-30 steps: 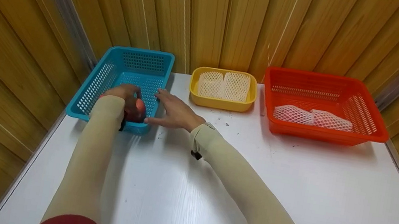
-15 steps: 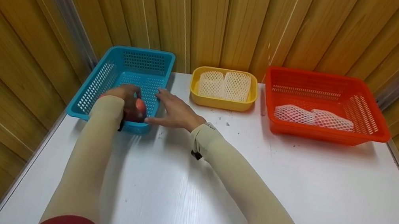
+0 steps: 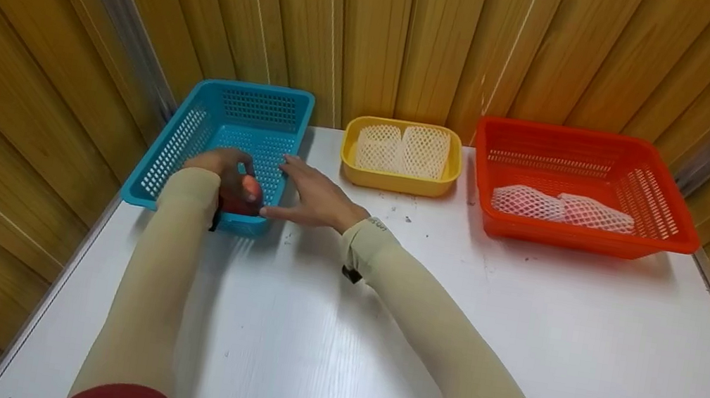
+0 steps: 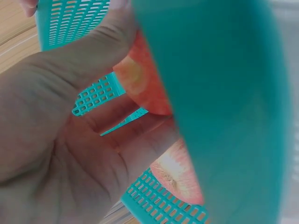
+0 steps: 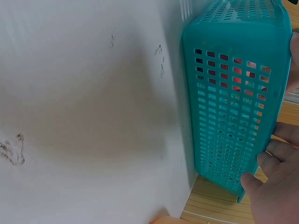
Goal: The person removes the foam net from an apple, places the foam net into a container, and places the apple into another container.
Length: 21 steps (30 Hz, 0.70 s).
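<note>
1. Head: in the near corner of the blue basket (image 3: pixel 263 103), a red apple (image 3: pixel 252 185) is being held by the left hand (image 3: pixel 217 166).
2. Left wrist: between thumb and fingers it is being clamped, yellowish end facing camera, long axis unclear; a second apple (image 4: pixel 177 175) is being revealed.
3. Right wrist: the rim is being touched by the right hand (image 5: pixel 280 184), thumb and fingers apart.

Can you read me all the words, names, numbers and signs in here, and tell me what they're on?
There are none that I can read.
Right sleeve: a small dark mark near the wrist, maybe letters, too blurred to read.
Blue basket, yellow tray, red basket: no writing that I can see.
</note>
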Tool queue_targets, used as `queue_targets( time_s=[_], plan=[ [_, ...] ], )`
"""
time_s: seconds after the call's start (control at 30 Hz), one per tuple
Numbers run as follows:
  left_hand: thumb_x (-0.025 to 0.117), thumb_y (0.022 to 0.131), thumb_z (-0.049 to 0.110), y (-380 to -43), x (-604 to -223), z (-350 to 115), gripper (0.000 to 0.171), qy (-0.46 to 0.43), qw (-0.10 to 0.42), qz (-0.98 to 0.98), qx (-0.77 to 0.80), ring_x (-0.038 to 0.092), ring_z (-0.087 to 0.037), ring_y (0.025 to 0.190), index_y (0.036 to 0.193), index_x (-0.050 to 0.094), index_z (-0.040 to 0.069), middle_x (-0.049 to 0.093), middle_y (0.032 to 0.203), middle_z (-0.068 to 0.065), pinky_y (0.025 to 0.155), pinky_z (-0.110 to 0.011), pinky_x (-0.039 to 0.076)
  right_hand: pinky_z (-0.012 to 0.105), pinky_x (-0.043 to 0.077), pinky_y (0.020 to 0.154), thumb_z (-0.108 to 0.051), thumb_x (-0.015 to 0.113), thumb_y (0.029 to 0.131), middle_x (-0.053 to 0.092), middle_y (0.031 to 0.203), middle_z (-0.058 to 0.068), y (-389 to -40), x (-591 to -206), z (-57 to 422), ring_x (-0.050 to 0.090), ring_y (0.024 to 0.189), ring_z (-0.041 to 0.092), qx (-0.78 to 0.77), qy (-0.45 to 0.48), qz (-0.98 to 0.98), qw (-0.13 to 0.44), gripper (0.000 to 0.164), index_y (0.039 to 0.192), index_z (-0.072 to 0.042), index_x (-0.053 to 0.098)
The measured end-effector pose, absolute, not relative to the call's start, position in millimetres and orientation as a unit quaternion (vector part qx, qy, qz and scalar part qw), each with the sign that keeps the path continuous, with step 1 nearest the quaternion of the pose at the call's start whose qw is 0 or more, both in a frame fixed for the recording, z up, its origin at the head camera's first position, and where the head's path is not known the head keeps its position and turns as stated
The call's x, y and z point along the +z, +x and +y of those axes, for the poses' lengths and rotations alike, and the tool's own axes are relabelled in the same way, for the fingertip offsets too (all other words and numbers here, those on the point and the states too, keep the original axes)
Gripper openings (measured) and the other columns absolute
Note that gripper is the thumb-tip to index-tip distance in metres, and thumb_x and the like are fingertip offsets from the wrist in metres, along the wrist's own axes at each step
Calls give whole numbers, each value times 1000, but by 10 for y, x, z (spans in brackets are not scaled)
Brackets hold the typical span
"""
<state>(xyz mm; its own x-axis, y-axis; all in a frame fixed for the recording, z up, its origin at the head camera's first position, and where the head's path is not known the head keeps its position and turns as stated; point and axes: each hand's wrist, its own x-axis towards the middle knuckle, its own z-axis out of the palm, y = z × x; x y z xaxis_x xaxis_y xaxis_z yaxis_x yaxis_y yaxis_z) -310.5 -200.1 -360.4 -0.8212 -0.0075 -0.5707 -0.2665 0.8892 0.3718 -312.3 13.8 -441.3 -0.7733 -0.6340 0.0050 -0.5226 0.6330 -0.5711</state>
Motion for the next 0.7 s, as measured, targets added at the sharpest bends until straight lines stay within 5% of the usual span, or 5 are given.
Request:
queue_targets(
  time_s=[0.7],
  plan=[
    [85, 86, 22, -3081, -3652, -2024, 73, -73, 289, 924, 242, 38, -46, 128, 148, 48, 26, 41, 150, -21, 97, -70, 47, 39, 22, 125, -78, 64, 83, 12, 172, -5, -3132, -4407, 129, 19, 156, 17, -289, -302, 900, 120, 105, 163, -20, 29]
  ],
)
